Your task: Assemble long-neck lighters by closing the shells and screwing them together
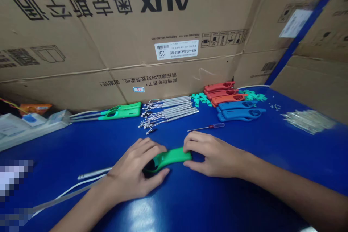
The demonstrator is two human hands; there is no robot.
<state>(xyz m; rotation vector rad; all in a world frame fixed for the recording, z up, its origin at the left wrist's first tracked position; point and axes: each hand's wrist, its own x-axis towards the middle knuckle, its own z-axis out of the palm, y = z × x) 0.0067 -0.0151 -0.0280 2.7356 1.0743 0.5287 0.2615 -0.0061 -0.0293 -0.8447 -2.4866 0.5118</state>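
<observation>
My left hand (pixel 136 170) and my right hand (pixel 212 154) both grip a green plastic lighter handle (pixel 171 157) on the blue table (pixel 244 174). The left hand covers its dark open end, and the right hand holds the far end. A metal tube (pixel 95 173) and a white wire (pixel 70 190) run left from under my left hand. Beyond my hands lie several metal tubes with wires (pixel 168 110), green lighters (pixel 119 111), red handles (pixel 221 92) and blue handles (pixel 239 110).
A red-handled screwdriver (pixel 206 127) lies right of the tubes. Teal small parts (pixel 252 95) and a pile of clear parts (pixel 308 121) sit on the right. Cardboard boxes (pixel 136 25) wall the table's far edge, and a white power strip (pixel 29 128) lies at left.
</observation>
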